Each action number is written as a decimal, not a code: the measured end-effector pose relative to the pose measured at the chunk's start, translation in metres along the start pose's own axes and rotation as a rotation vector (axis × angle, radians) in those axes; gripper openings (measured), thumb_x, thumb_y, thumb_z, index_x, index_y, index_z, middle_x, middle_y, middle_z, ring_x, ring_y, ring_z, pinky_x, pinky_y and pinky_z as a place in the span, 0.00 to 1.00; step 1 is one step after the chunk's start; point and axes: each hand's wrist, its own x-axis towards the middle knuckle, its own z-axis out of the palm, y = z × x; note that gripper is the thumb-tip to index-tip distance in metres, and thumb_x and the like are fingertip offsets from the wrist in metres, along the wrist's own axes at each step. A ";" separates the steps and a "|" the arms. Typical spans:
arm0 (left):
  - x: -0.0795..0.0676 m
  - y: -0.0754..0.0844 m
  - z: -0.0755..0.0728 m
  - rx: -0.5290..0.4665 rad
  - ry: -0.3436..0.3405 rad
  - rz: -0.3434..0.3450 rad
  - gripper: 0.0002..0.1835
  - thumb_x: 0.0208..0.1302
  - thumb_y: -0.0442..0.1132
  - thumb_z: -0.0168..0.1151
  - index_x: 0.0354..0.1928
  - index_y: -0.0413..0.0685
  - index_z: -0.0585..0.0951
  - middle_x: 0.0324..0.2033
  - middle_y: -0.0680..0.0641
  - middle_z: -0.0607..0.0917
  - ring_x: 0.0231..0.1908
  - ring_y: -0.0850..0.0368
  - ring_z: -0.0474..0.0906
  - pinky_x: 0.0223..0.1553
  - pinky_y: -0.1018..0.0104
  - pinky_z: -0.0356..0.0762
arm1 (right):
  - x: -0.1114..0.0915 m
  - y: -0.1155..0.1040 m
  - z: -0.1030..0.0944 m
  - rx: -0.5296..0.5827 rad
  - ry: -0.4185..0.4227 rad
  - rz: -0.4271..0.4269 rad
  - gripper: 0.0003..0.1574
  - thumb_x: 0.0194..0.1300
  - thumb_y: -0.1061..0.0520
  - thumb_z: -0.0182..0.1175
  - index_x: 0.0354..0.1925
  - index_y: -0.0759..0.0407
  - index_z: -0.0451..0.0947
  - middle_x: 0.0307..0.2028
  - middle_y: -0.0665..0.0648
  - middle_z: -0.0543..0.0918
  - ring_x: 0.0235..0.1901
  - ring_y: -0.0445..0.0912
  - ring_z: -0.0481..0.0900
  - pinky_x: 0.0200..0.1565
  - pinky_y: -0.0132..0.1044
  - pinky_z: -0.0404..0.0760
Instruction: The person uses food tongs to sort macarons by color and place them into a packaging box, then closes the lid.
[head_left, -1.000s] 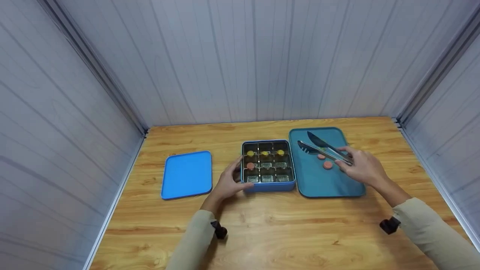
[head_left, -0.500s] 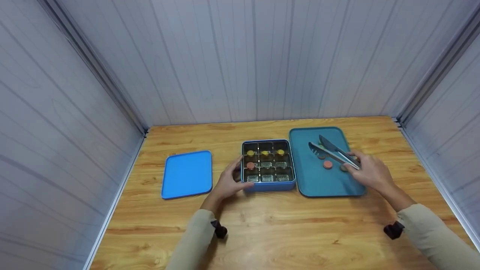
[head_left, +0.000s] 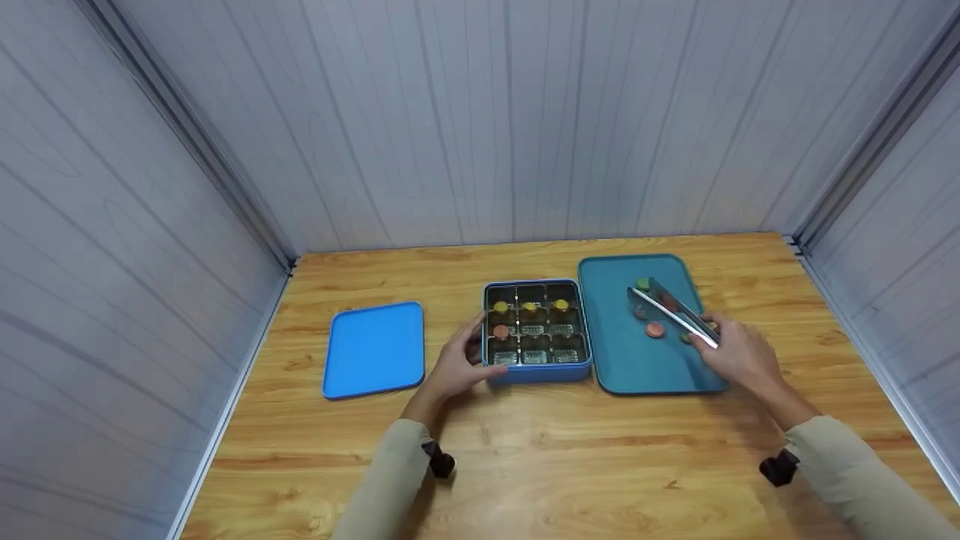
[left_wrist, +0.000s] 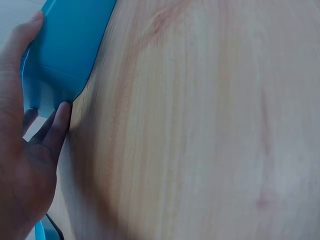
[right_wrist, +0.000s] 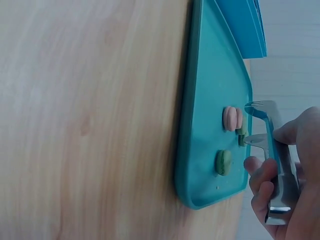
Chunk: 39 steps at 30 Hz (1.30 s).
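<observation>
Pale panelled walls (head_left: 450, 120) close in a wooden table (head_left: 570, 465) on my head feed. At far left lies the blue lid (head_left: 373, 349), flat and well apart from the box. Next comes the left hand (head_left: 452, 366), thumb on the front wall and fingers on the left one, spread about the near-left corner of the box (head_left: 547, 373); I lose part of those fingers behind the hand itself. On the left wrist feed the hand is cut off at the edge and I can't see into the box. From the head I count three yellow macarons (head_left: 530, 307) along the back row and a red macaron (head_left: 501, 331) in the middle row's left compartment.

Just beside the box, to its right, is the teal tray (head_left: 637, 367). On it I make out a pink macaron (head_left: 655, 330), a back green macaron (head_left: 643, 284) and a near green macaron (right_wrist: 223, 162), which the hand and tongs partly cover from above. Some reddish shapes behind the tongs (head_left: 694, 328) are too hidden to sort out. The right hand (head_left: 739, 356) pinches the tongs between thumb and fingers; whether their ends touch anything I can't tell.

Against half a second ago, the tong ends have drawn closer together and the back green one shows more plainly; left hand, box and lid look unmoved.
</observation>
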 end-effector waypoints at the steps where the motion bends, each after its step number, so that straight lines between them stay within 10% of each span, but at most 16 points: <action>1: 0.000 0.000 0.000 0.007 0.004 0.001 0.61 0.64 0.42 0.87 0.92 0.56 0.58 0.82 0.35 0.72 0.79 0.37 0.77 0.78 0.42 0.81 | 0.000 0.000 0.001 -0.001 -0.005 0.004 0.30 0.80 0.51 0.67 0.68 0.70 0.80 0.27 0.59 0.80 0.21 0.47 0.73 0.22 0.38 0.67; 39: -0.001 0.000 0.000 0.034 0.010 0.005 0.60 0.64 0.44 0.87 0.92 0.57 0.59 0.84 0.35 0.68 0.79 0.36 0.75 0.78 0.41 0.81 | 0.005 -0.004 -0.013 -0.041 -0.004 -0.011 0.29 0.81 0.53 0.65 0.70 0.69 0.80 0.30 0.62 0.81 0.23 0.48 0.73 0.25 0.39 0.67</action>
